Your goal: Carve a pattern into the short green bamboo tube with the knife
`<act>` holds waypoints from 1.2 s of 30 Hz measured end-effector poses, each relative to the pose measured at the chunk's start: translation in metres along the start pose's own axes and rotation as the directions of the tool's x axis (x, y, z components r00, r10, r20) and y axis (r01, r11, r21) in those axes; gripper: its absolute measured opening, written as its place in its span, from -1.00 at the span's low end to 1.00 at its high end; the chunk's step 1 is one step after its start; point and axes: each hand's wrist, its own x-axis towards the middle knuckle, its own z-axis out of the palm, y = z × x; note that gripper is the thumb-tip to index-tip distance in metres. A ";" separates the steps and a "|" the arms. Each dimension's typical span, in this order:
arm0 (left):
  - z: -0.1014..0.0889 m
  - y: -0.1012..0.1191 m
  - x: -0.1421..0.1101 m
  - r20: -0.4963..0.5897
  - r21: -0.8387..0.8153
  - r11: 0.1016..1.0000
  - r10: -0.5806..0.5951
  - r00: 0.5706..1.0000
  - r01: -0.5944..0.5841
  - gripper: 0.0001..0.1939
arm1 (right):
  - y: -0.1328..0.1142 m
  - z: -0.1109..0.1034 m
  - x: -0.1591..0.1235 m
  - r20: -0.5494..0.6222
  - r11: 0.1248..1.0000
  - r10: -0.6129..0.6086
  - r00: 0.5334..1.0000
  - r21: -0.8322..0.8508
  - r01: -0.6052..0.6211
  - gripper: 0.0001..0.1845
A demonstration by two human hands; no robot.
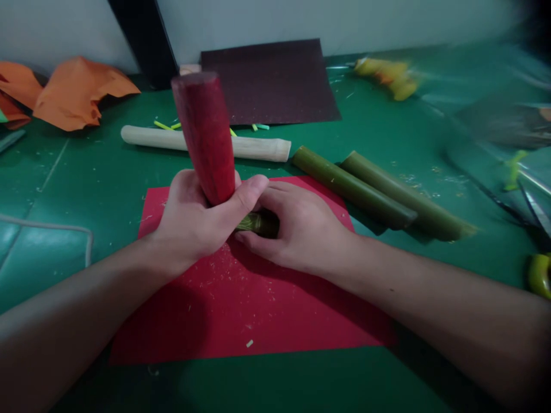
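My left hand (196,218) is closed around a thick red wooden handle (209,137) that stands nearly upright. Whatever is at the lower end of this handle is hidden behind my fingers. Close beside it, my right hand (301,223) grips a short green bamboo piece (258,223), its thumb and fingers on either side. Both hands are over a red sheet (275,321) sprinkled with fine pale shavings. Most of the bamboo is covered by my hands.
Behind the hands lie a pale peeled stick (258,148) and two green bamboo lengths (353,186). Farther back are a dark sheet (275,80), crumpled orange paper (81,94) and a blurred yellow-handled tool (387,77). A yellow ring-shaped handle (539,275) sits at the right edge.
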 end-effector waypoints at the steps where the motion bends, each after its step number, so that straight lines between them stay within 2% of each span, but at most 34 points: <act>1: 0.000 0.000 0.000 0.011 -0.002 1.000 0.000 1.000 0.000 -0.49 | 0.000 0.000 0.000 -0.001 1.000 -0.003 1.000 0.000 0.003 -0.71; 6: 0.001 -0.002 -0.001 0.000 0.001 1.000 0.013 1.000 -0.013 -0.53 | 0.000 0.000 -0.001 0.002 1.000 -0.014 1.000 -0.006 0.014 -0.71; 13: 0.002 -0.007 -0.003 -0.154 0.029 0.998 0.050 0.987 -0.046 -0.69 | 0.001 0.000 0.001 -0.004 1.000 -0.009 1.000 -0.022 0.009 -0.74; 17: 0.001 -0.007 -0.001 -0.100 0.039 0.999 0.011 0.995 -0.007 -0.68 | 0.000 0.001 0.000 0.002 0.999 0.009 1.000 -0.040 -0.009 -0.76; 22: 0.001 -0.009 0.001 -0.080 0.011 0.998 0.065 0.995 -0.064 -0.64 | 0.000 -0.004 -0.006 -0.003 0.984 -0.074 0.997 -0.161 0.073 -0.65; 27: -0.003 -0.010 0.003 -0.073 0.086 0.989 0.129 0.989 -0.123 -0.64 | 0.001 -0.016 -0.013 0.003 0.949 -0.111 0.994 -0.297 0.107 -0.71; 33: -0.002 0.006 0.001 -0.105 0.064 0.992 0.111 0.988 -0.105 -0.62 | 0.002 -0.013 -0.010 0.055 0.977 -0.082 0.995 -0.193 0.092 -0.75; 36: 0.004 0.011 -0.001 -0.057 -0.024 0.995 0.098 0.994 -0.099 -0.56 | 0.002 -0.007 -0.008 0.067 0.988 -0.078 0.995 -0.125 0.086 -0.66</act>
